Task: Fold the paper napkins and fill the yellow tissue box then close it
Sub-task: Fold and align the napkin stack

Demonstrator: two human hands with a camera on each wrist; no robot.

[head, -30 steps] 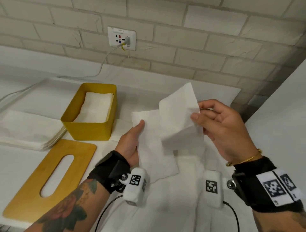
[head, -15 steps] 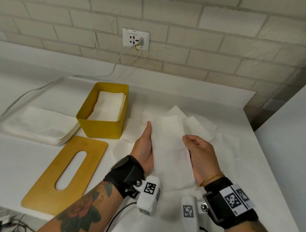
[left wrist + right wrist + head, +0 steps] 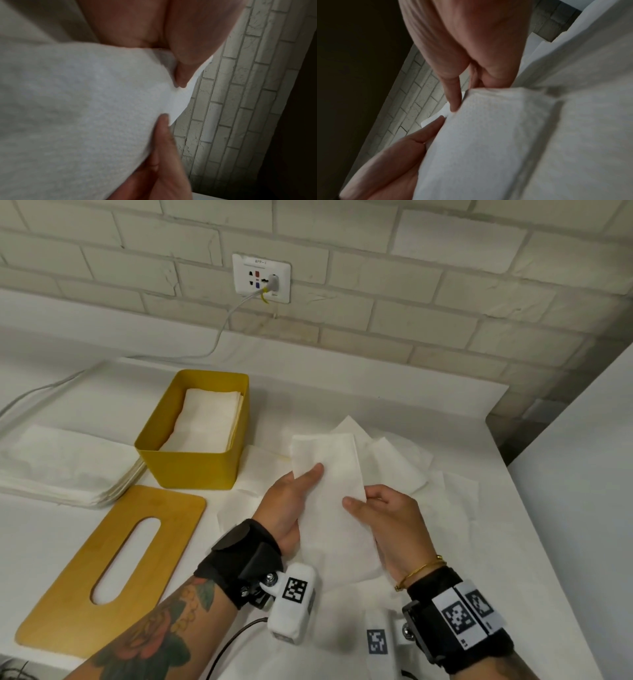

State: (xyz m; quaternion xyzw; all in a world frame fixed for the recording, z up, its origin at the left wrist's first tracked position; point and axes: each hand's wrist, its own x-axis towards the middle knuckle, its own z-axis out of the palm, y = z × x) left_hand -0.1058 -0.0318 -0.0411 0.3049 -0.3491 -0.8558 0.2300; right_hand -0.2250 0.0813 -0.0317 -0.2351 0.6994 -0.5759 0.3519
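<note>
Two hands are clamped on one napkin point(image 3: 330, 491): the left hand point(image 3: 291, 505) pinches its left edge with the thumb on top, the right hand point(image 3: 387, 522) its right edge. A second ago a flap was held raised at the right grip; it has since been laid flat, so the fold is judged finished. Left of the grips and beyond them, the box point(image 3: 195, 440), part filled, is well apart; placing comes next. The lid point(image 3: 102, 570) lies unused left of the left grip.

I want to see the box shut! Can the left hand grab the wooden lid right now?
Probably not yet: the left hand holds the folded napkin, though the wooden lid lies uncovered nearby.
</note>
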